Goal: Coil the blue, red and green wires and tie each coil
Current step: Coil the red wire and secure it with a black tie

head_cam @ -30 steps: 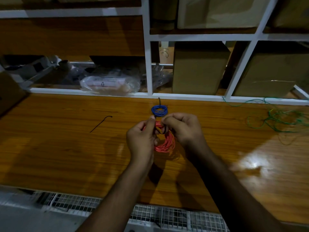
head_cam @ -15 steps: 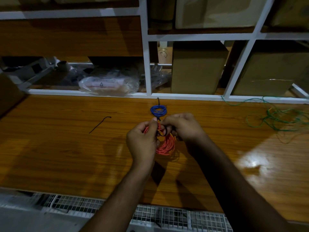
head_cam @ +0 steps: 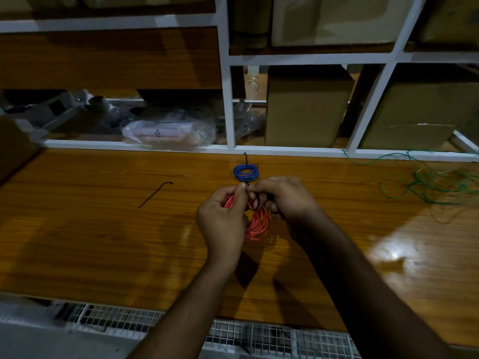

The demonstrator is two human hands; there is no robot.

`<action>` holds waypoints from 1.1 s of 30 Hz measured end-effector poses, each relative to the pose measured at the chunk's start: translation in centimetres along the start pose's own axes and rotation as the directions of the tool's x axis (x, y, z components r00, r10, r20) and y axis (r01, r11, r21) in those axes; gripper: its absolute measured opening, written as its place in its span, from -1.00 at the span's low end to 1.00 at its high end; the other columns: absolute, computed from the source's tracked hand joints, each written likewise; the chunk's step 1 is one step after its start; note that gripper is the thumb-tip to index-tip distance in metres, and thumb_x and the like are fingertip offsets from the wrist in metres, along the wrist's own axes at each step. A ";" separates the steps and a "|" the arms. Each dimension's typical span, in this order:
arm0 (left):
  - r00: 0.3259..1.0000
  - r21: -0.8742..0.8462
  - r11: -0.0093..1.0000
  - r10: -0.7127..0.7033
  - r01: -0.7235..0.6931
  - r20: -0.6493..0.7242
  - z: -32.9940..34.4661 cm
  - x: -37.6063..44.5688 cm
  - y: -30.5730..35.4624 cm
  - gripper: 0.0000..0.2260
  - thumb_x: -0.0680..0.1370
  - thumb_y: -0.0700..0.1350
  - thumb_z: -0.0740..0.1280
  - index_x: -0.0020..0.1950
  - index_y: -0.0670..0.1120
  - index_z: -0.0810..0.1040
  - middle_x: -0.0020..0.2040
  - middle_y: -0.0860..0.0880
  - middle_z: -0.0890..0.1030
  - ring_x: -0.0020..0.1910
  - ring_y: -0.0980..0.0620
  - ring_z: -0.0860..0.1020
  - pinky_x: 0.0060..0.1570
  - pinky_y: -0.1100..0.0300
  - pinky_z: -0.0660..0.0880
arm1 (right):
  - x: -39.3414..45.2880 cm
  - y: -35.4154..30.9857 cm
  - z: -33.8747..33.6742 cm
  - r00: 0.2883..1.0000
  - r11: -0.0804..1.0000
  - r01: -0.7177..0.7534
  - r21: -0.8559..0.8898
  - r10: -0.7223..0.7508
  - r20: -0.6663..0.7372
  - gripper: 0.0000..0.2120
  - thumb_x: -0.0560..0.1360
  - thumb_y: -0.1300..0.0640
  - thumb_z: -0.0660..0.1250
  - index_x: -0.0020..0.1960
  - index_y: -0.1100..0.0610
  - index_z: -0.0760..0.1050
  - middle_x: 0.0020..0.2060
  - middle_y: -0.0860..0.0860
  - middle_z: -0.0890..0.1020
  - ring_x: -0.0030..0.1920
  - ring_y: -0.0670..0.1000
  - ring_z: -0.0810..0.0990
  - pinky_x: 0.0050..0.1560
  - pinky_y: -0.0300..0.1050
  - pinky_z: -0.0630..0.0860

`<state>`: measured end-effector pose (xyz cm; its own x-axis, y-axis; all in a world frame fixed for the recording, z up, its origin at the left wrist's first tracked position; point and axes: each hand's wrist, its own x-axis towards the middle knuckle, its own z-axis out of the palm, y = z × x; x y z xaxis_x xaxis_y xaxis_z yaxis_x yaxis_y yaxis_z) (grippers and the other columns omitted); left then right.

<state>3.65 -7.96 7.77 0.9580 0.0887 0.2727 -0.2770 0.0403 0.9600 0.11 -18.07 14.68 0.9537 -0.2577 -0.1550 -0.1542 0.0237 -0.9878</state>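
Red wire coil point(head_cam: 258, 224), held just above the bench point(head_cam: 103, 229) so your left hand point(head_cam: 223, 224) and right hand point(head_cam: 282, 198) can pinch a black tie point(head_cam: 255, 203) around it; blue coil point(head_cam: 245, 173) lies tied beyond, green wire point(head_cam: 427, 187) loose at right
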 end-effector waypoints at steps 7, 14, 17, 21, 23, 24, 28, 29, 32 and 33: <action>0.999 0.037 0.998 0.045 -0.045 0.015 0.1 0.0 -0.2 -0.88 0.56 -0.10 0.40 -0.16 0.01 0.68 -0.40 0.05 0.60 -0.51 0.10 0.46 -0.48 0.16 0.35 | 0.2 -0.1 -0.3 0.999 0.999 -0.046 -0.012 0.046 -0.007 -0.73 0.52 0.17 0.34 -0.36 0.13 0.52 -0.44 0.04 0.43 -0.51 -0.08 0.22 -0.51 -0.22 0.07; 0.994 0.060 0.992 0.109 -0.110 0.022 0.2 0.0 0.0 -0.90 0.55 -0.10 0.40 -0.15 0.01 0.68 -0.37 0.07 0.62 -0.43 0.08 0.54 -0.41 0.16 0.43 | 0.4 -0.2 -0.6 0.998 0.998 -0.062 0.016 0.062 0.000 -0.69 0.51 0.16 0.33 -0.41 0.09 0.50 -0.48 0.00 0.40 -0.52 -0.09 0.22 -0.51 -0.21 0.07; 0.996 0.051 0.995 0.086 -0.086 0.001 0.3 0.1 -0.2 -0.90 0.55 -0.10 0.40 -0.14 0.01 0.68 -0.39 0.07 0.60 -0.46 0.10 0.51 -0.43 0.15 0.40 | 0.4 -0.2 -0.6 0.997 0.997 -0.077 0.005 0.077 0.002 -0.66 0.50 0.16 0.33 -0.45 0.08 0.49 -0.53 -0.03 0.40 -0.53 -0.09 0.21 -0.51 -0.20 0.06; 0.995 0.064 0.994 0.093 -0.091 -0.020 0.4 0.1 -0.2 -0.91 0.55 -0.09 0.41 -0.14 0.03 0.67 -0.37 0.06 0.62 -0.44 0.08 0.54 -0.43 0.15 0.42 | 0.4 -0.3 -0.6 0.996 0.996 -0.089 -0.024 0.090 0.007 -0.71 0.51 0.15 0.31 -0.40 0.12 0.49 -0.55 -0.04 0.43 -0.53 -0.08 0.22 -0.51 -0.21 0.07; 0.995 0.067 0.993 0.102 -0.100 -0.014 0.5 0.1 -0.1 -0.91 0.55 -0.08 0.40 -0.14 0.03 0.67 -0.36 0.06 0.63 -0.44 0.08 0.55 -0.42 0.16 0.42 | 0.4 -0.3 -0.7 0.995 0.995 -0.099 -0.032 0.100 0.007 -0.71 0.52 0.14 0.31 -0.39 0.11 0.49 -0.56 -0.06 0.42 -0.55 -0.10 0.22 -0.53 -0.24 0.08; 0.995 0.063 0.993 0.104 -0.103 -0.010 0.5 0.1 -0.2 -0.90 0.55 -0.08 0.40 -0.14 0.03 0.67 -0.36 0.06 0.62 -0.44 0.09 0.54 -0.42 0.16 0.42 | 0.5 -0.3 -0.7 0.995 0.994 -0.104 -0.029 0.104 0.003 -0.69 0.52 0.13 0.31 -0.40 0.10 0.49 -0.58 -0.08 0.41 -0.56 -0.11 0.22 -0.53 -0.25 0.09; 0.994 0.037 0.993 0.112 -0.112 0.000 0.5 0.1 -0.3 -0.90 0.56 -0.11 0.40 -0.14 -0.01 0.67 -0.37 0.08 0.60 -0.45 0.08 0.51 -0.42 0.15 0.40 | 0.6 -0.2 -0.7 0.995 0.995 -0.099 -0.019 0.100 0.005 -0.68 0.51 0.12 0.31 -0.42 0.07 0.49 -0.57 -0.09 0.43 -0.58 -0.12 0.23 -0.56 -0.27 0.10; 0.993 0.039 0.992 0.118 -0.118 0.003 0.5 0.0 -0.2 -0.91 0.56 -0.11 0.40 -0.13 -0.01 0.67 -0.36 0.08 0.61 -0.43 0.07 0.52 -0.41 0.15 0.41 | 0.7 -0.1 -0.7 0.995 0.995 -0.096 -0.005 0.096 0.006 -0.69 0.51 0.13 0.32 -0.41 0.07 0.50 -0.55 -0.07 0.44 -0.58 -0.12 0.23 -0.57 -0.27 0.10; 0.989 0.059 0.988 0.145 -0.145 -0.004 0.6 -0.1 -0.1 -0.91 0.55 -0.13 0.40 -0.12 0.02 0.67 -0.33 0.07 0.64 -0.39 0.05 0.58 -0.39 0.14 0.48 | 1.1 0.1 -0.8 0.995 0.995 -0.098 0.031 0.098 0.008 -0.66 0.49 0.13 0.33 -0.46 0.07 0.52 -0.52 -0.05 0.45 -0.56 -0.11 0.24 -0.55 -0.26 0.10; 0.990 0.057 0.988 0.143 -0.143 -0.007 0.6 -0.1 -0.1 -0.91 0.55 -0.12 0.40 -0.12 0.01 0.67 -0.33 0.06 0.64 -0.39 0.05 0.58 -0.40 0.13 0.47 | 1.1 0.1 -0.8 0.995 0.994 -0.100 0.033 0.100 0.012 -0.65 0.49 0.13 0.33 -0.48 0.07 0.51 -0.51 -0.04 0.46 -0.55 -0.11 0.24 -0.55 -0.26 0.10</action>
<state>3.64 -8.54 7.70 0.9078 0.1006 0.4071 -0.4063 -0.0297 0.9133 0.90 -19.13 14.40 0.9366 -0.2421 -0.2532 -0.2404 0.0816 -0.9672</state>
